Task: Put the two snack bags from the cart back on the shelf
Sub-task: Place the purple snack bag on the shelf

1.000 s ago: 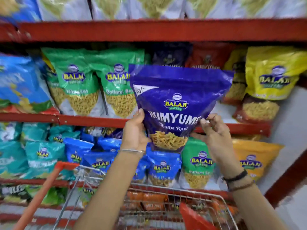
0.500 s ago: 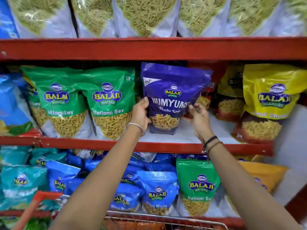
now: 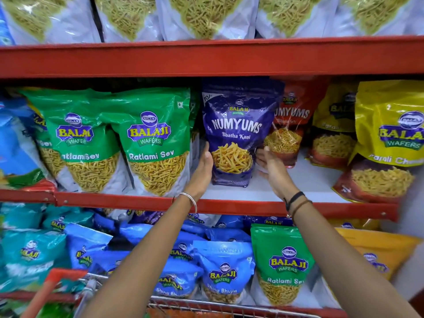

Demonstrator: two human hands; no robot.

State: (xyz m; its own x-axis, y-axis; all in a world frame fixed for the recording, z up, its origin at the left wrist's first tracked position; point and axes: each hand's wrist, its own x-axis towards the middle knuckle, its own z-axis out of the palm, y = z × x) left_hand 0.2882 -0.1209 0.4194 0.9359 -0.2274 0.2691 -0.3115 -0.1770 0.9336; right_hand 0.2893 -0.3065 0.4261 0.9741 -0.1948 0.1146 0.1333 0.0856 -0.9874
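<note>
A purple Numyums snack bag [image 3: 236, 125] stands upright on the white middle shelf [image 3: 298, 180], between green Ratlami Sev bags [image 3: 149, 143] and a red Numyums bag [image 3: 291, 125]. My left hand [image 3: 203, 167] grips the purple bag's lower left edge, thumb on the front. My right hand [image 3: 271, 167] is at its lower right edge with fingers loosely spread, barely touching it. The cart's wire rim [image 3: 206, 305] shows at the bottom; what lies inside it is mostly out of view.
Yellow bags [image 3: 390, 131] fill the shelf's right end. The red shelf lip [image 3: 229, 206] runs under my wrists. Blue bags [image 3: 223, 271] and a green one [image 3: 284, 265] crowd the lower shelf. The cart's red handle [image 3: 55, 284] is at bottom left.
The purple bag went from held in the air in front of the shelf to standing deep on the middle shelf. My right hand has loosened from it.
</note>
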